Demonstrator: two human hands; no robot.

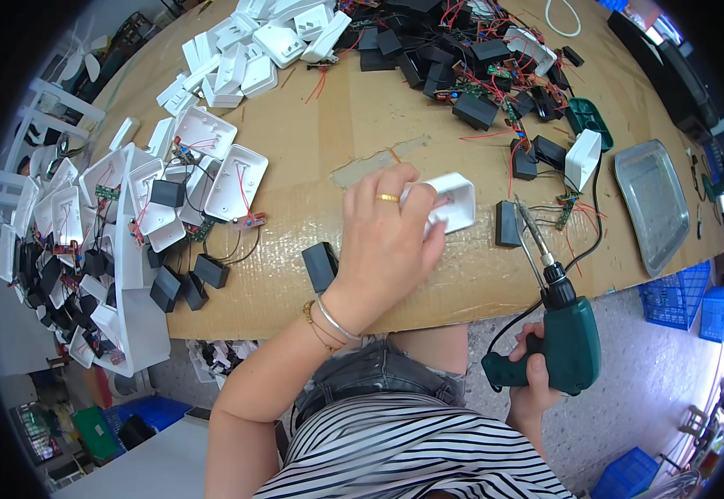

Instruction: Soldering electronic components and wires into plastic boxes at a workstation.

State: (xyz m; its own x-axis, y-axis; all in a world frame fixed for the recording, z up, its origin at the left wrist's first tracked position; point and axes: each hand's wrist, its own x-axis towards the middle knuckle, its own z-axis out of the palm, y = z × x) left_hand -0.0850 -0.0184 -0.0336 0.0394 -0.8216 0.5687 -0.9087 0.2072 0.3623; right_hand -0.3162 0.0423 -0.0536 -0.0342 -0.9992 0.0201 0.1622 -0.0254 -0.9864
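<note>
My left hand [387, 229] is closed on a small white plastic casing [462, 204], its hollow side showing and the fingertips at its near wall. A black box [319, 264] lies beside my left wrist, partly covered by it. My right hand [537, 378] grips the handle of a dark green soldering gun [572, 345] over the table's front edge. The gun's metal tip and thin feed tube point away from me, close to another black box [508, 224]. A small green circuit board [565, 212] with red wires lies right of the tip.
White shells [262, 50] are heaped at the back left, black boxes with wired boards [441, 62] at the back right. A white bin [141, 316] of wired casings stands left. A metal tray [653, 208] sits at the right edge; the gun's black cord [599, 200] runs beside it.
</note>
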